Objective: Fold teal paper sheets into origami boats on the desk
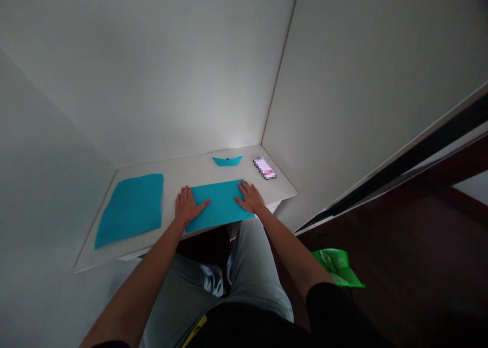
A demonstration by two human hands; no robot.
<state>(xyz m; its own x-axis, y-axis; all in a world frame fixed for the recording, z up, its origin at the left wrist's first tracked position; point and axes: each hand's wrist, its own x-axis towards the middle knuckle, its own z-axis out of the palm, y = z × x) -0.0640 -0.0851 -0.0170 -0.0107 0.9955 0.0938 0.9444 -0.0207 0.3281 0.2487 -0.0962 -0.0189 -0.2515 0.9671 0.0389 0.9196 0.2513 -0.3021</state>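
A blue sheet of paper (pixel 220 203), a long rectangle, lies flat at the front edge of the white table (pixel 186 174). My left hand (pixel 187 207) rests flat over its left end, thumb stretched inward across the paper. On the right end lies my right hand (pixel 250 197), palm down with the fingers spread. Neither hand grips anything. Behind the sheet stands a folded blue paper boat (pixel 227 161). Whether the sheet is doubled over cannot be made out.
More blue paper (pixel 131 211) lies at the table's left side, slightly curled. A phone (pixel 264 168) with a blurred screen is at the back right. Walls (pixel 183 73) close in the table behind and at the right. A green plastic bag (pixel 338 266) lies on the dark floor.
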